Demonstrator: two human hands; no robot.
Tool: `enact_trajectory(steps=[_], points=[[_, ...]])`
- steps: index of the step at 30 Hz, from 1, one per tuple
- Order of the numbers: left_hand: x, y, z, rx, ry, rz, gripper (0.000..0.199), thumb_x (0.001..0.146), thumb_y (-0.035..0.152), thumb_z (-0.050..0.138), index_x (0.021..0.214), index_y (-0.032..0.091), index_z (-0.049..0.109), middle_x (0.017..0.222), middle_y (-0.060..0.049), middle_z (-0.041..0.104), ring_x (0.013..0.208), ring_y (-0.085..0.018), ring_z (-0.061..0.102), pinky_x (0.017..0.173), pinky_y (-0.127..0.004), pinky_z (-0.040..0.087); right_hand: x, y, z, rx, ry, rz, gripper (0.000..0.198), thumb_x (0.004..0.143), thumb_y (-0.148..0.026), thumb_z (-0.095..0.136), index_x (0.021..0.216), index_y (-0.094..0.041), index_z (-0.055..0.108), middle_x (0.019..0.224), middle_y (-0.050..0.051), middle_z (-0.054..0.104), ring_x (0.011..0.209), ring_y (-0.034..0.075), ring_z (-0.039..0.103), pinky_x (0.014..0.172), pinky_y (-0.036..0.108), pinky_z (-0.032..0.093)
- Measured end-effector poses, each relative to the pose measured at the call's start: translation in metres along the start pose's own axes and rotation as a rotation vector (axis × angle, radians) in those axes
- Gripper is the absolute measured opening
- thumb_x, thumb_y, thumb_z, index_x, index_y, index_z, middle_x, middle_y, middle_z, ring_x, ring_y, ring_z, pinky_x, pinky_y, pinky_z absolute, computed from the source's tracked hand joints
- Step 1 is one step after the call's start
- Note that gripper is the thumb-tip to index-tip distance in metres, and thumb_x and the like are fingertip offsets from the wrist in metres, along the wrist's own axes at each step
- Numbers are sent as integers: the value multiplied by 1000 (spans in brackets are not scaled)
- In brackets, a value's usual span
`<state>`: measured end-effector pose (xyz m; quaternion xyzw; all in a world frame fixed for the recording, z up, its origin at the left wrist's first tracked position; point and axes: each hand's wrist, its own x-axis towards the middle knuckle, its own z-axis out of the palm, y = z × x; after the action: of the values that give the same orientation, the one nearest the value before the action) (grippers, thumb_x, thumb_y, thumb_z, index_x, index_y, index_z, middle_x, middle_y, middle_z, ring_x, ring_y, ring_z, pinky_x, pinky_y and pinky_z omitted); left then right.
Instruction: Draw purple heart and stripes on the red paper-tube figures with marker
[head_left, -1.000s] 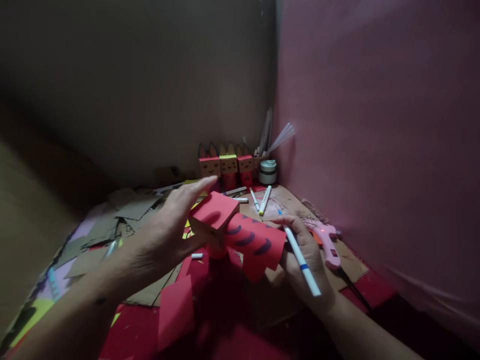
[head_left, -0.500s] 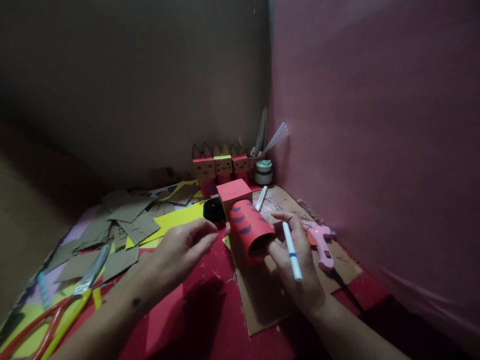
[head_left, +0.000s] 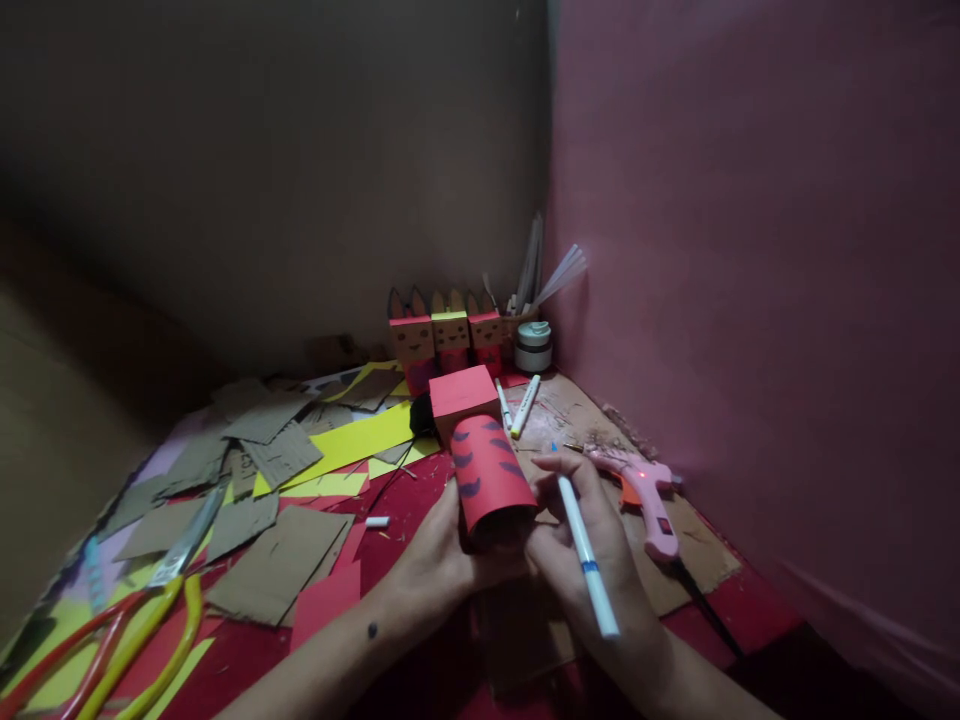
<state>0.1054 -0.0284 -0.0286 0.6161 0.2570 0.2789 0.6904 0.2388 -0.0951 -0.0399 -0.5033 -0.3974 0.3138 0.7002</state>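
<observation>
A red paper tube (head_left: 491, 470) with dark curved marks is joined to a red-topped cardboard box (head_left: 463, 392). My left hand (head_left: 441, 545) grips the tube from the left and beneath; some of its fingers are hidden behind it. In my right hand (head_left: 589, 530) is a white felt-tip pen (head_left: 581, 545) with a blue band, its blue tip pointing up and away. The right fingers are closed around the pen beside the tube's open near end. I cannot tell whether they touch the tube.
Three box-headed figures (head_left: 450, 335) stand at the back, beside a lidded jar (head_left: 533, 346). To the right lies a pink glue gun (head_left: 652, 500) with its light on. Scissors (head_left: 161, 600), cardboard pieces (head_left: 281, 565), yellow paper (head_left: 367, 440), a small white cap (head_left: 377, 521) and two pens (head_left: 525, 407) are spread about.
My left hand has moved right and taken hold of the tube. The right hand's fingers have come out of the tube's open end, still holding the pen. The tube has turned more upright.
</observation>
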Motion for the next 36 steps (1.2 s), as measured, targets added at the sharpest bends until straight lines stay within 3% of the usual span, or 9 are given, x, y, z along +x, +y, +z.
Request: enact_trajectory(steps=[5, 7, 10, 13, 18, 23, 27, 31, 36], points=[[0, 0, -2, 108, 111, -38, 63, 67, 48, 91, 114, 18, 63, 115, -10, 71, 110, -33, 66, 99, -46, 54, -5, 6, -14, 3, -56, -50, 34, 82, -21, 74, 112, -28, 61, 87, 0, 68, 76, 18, 70, 68, 30, 60], [0, -1, -4, 157, 149, -57, 58, 64, 50, 92, 104, 18, 63, 102, -6, 71, 96, -28, 66, 90, -41, 55, -8, 2, -20, 19, 5, -71, 32, 84, -22, 75, 113, -29, 63, 89, 1, 68, 80, 19, 69, 76, 33, 61], [1, -4, -6, 185, 177, -54, 57, 64, 53, 91, 100, 19, 63, 93, -3, 70, 87, -23, 64, 84, -37, 55, -13, -5, -24, 82, 109, -33, 20, 87, -26, 74, 107, -28, 70, 83, 1, 68, 75, 18, 68, 73, 33, 60], [2, -8, -6, 163, 188, -58, 60, 64, 53, 91, 104, 19, 63, 93, -3, 69, 87, -23, 63, 85, -38, 56, -17, -8, -26, 113, 124, -22, 13, 93, -32, 69, 100, -26, 78, 71, 1, 66, 65, 18, 65, 64, 32, 57], [4, -7, 0, 136, 168, -96, 57, 60, 50, 92, 98, 19, 63, 92, -3, 68, 86, -22, 61, 81, -35, 54, -11, -12, -37, 34, 107, -174, 19, 96, -33, 66, 105, -28, 82, 69, 1, 66, 63, 18, 64, 60, 31, 56], [3, -5, 2, 143, 178, -131, 55, 61, 54, 91, 93, 19, 62, 91, -4, 67, 84, -21, 58, 77, -33, 52, 4, -26, -43, 103, 7, -321, 10, 90, -25, 74, 99, -29, 76, 68, 0, 73, 59, 18, 68, 54, 28, 55], [4, -12, -1, 162, 163, -80, 54, 65, 58, 88, 93, 18, 64, 90, -4, 68, 81, -20, 58, 77, -34, 52, 6, -42, -36, 49, 91, -365, 12, 86, -20, 78, 91, -29, 74, 64, -1, 69, 54, 17, 63, 44, 25, 46], [4, -14, -5, 194, 153, -90, 56, 64, 61, 87, 92, 18, 64, 89, -4, 67, 81, -21, 58, 75, -34, 51, 4, -49, -29, 11, 67, -360, 13, 85, -17, 77, 91, -29, 74, 71, 1, 71, 56, 16, 64, 47, 26, 48], [1, -8, -12, 249, 117, -109, 51, 63, 54, 89, 90, 19, 65, 89, -3, 65, 84, -21, 55, 76, -33, 49, 8, -34, -28, 48, 34, -357, 14, 89, -16, 73, 95, -29, 75, 68, -2, 70, 59, 14, 64, 54, 25, 52]])
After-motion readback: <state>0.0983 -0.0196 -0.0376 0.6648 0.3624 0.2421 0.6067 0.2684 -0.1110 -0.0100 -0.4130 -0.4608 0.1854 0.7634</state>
